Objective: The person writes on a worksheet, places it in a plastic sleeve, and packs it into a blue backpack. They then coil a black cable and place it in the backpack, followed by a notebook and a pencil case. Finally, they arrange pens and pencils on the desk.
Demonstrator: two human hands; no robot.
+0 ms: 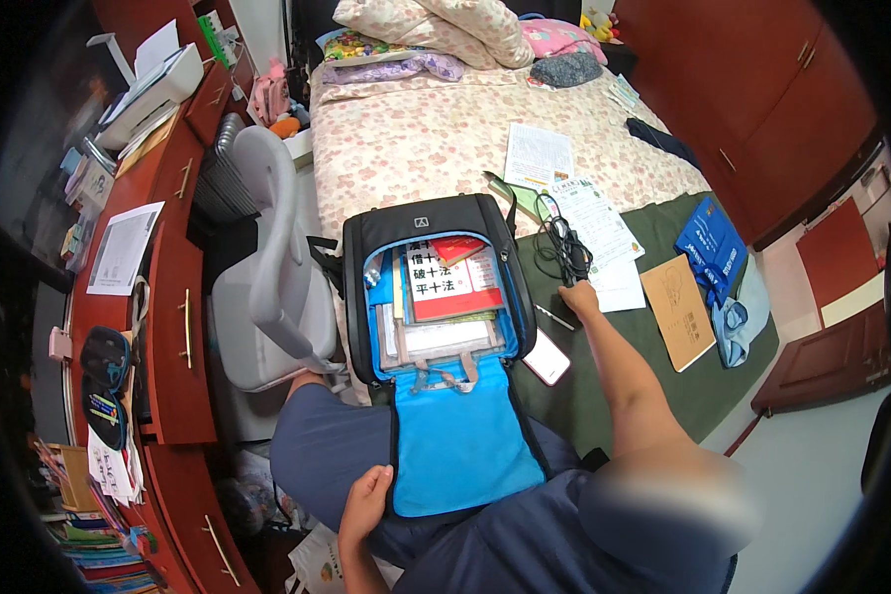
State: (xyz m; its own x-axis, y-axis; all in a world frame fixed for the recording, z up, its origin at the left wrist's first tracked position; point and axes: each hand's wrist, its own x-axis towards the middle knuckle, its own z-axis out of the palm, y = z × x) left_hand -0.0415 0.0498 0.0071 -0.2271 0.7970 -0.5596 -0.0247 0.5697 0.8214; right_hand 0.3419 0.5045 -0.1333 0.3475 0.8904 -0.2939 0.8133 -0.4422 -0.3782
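A black backpack with a blue lining lies unzipped before me at the edge of the bed. Inside it are several books and a zip pouch of papers. Its blue front flap is folded down across my lap. At the flap's lower left edge, my left hand pinches the border. My right hand grips a coiled black cord to the right of the bag. Below that hand are a white pen-like stick and a white phone, lying face hidden.
Printed sheets, a brown notebook and a blue cloth bag lie on the bed to the right. A grey chair stands left, beside a red-brown desk bearing a printer and an unzipped pencil case.
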